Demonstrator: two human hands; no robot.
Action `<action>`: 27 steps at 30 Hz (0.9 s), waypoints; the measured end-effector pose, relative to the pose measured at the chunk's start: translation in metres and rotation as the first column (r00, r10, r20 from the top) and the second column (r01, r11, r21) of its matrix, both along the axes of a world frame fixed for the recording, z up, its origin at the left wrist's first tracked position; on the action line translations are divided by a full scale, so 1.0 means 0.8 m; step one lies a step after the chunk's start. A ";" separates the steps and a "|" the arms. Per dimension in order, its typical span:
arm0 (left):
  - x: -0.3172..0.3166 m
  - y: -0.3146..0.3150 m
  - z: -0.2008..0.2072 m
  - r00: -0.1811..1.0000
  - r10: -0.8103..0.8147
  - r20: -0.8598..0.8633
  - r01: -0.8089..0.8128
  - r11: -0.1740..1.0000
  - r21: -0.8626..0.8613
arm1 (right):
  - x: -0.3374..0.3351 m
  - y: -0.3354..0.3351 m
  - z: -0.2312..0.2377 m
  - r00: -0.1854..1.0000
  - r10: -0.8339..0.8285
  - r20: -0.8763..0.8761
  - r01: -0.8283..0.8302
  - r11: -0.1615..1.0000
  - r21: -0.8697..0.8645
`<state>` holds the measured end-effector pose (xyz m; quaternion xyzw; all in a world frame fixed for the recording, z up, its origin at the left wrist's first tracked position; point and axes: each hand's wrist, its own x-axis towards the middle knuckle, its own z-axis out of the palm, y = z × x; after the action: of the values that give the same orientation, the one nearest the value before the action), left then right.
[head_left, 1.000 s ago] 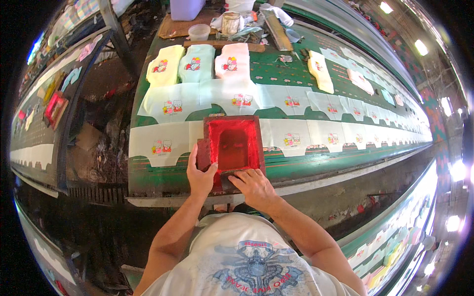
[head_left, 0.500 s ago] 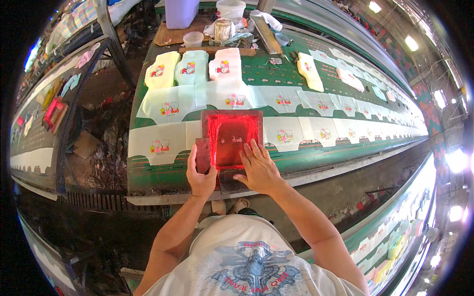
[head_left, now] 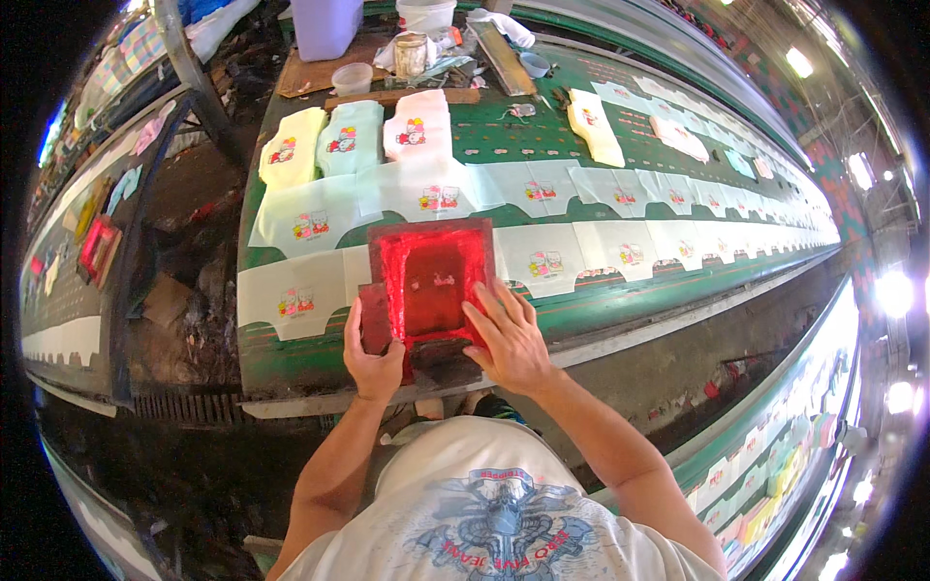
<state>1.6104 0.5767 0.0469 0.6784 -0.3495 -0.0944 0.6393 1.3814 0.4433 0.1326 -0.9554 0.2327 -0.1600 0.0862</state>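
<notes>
Frame (head_left: 431, 308), red and rectangular, lies on the green table (head_left: 591, 315) ahead of the person, between 2 pale fabric pieces in the near row: 1 printed piece (head_left: 281, 281) to its left, 1 (head_left: 531, 247) to its right. Its long axis appears to run away from the body. The left hand (head_left: 376, 366) is closed around a dark red block (head_left: 374, 315) against the frame's left side; whether block and frame are joined cannot be told. The right hand (head_left: 511, 344) is spread wide, fingers over the frame's right border, pointing up and left. The frame lies between both hands; the right hand, overlapping it directly, is the nearer.
</notes>
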 end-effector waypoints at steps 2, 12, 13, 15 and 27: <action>0.004 -0.006 -0.008 0.998 0.027 0.062 -0.026 1.000 -0.009 | -0.036 0.014 -0.027 0.976 -0.167 0.139 0.144 0.976 0.164; -0.051 -0.072 0.008 0.995 -0.052 -0.079 0.051 0.999 -0.016 | -0.133 -0.029 -0.101 0.835 -0.495 0.241 -0.072 0.336 0.939; -0.068 -0.086 0.008 0.998 -0.057 -0.024 0.057 0.998 0.007 | -0.150 -0.038 -0.102 0.833 -0.512 0.211 -0.043 0.321 0.946; -0.112 -0.120 0.007 0.991 -0.054 -0.126 0.049 0.998 -0.046 | -0.184 -0.059 -0.096 0.828 -0.526 0.194 0.017 0.370 0.929; -0.241 -0.207 -0.009 0.971 0.030 -0.239 0.000 0.992 0.126 | -0.323 -0.143 -0.099 0.779 -0.533 0.329 -0.039 0.483 0.875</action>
<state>1.4173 0.4115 0.0400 0.7035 -0.2578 -0.1927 0.6337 1.1230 0.3287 0.0530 -0.6483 0.3864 -0.3115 0.5774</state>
